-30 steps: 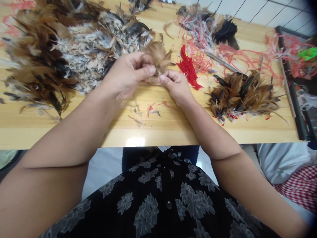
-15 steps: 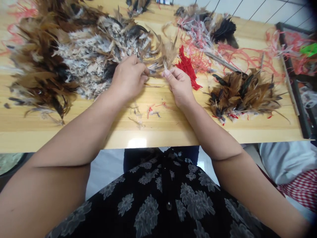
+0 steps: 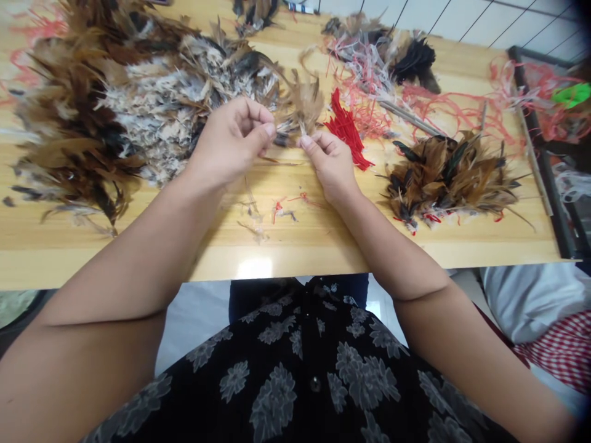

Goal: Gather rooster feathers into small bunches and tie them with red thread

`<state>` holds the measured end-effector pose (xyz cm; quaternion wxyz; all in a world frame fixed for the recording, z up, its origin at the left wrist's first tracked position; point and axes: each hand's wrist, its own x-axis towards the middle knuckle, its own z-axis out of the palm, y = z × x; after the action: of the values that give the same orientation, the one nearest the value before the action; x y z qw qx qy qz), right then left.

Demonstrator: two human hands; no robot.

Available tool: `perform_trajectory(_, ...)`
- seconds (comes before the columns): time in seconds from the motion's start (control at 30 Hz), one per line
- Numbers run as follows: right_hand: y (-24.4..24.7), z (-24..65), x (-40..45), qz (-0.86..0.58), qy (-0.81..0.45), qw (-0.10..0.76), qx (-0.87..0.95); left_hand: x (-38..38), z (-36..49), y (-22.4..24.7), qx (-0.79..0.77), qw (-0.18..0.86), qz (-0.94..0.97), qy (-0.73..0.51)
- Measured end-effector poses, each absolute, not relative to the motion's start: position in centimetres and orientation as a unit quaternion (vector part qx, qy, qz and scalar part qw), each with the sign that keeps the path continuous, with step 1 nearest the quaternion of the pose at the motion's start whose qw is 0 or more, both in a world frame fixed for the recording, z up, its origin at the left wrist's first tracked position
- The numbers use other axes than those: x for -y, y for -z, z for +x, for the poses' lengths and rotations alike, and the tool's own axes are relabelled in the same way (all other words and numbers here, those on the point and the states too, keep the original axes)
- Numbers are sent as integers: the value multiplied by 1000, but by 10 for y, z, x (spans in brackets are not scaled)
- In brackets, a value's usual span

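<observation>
My right hand (image 3: pixel 330 163) pinches the quill ends of a small bunch of brown feathers (image 3: pixel 305 101), their tips fanned upward. To its left, my left hand (image 3: pixel 237 135) has thumb and forefinger pressed together; whatever may be between them is too small to make out. Just behind and beside that hand spreads a large pile of feathers (image 3: pixel 143 111), pale fluffy in the middle and brown and black around. A bundle of short red ties (image 3: pixel 346 129) lies right behind my right hand.
Brown feather bunches tied with red (image 3: pixel 452 178) lie at the right of the wooden table (image 3: pixel 295 252). Tangled pink and white strings (image 3: pixel 369 67) and a black feather bundle (image 3: pixel 415 58) are at the back. A dark-framed tray (image 3: pixel 535 147) stands at the right edge.
My left hand has lifted a little off the pile and turned, so its pinched thumb and forefinger now show. My right hand keeps its hold on the brown feathers, almost in place.
</observation>
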<state>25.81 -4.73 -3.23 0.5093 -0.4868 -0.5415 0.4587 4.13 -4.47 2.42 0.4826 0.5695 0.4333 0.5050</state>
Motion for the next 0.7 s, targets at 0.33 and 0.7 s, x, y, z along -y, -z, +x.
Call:
perform_trajectory(0.33,33,254,48,-474,-454,492,573,60,56,-31,-406,579,520,-479)
perform_trajectory(0.7,30,254,46,-474,-450,460,601,60,61,-24,-389,566,532,-495)
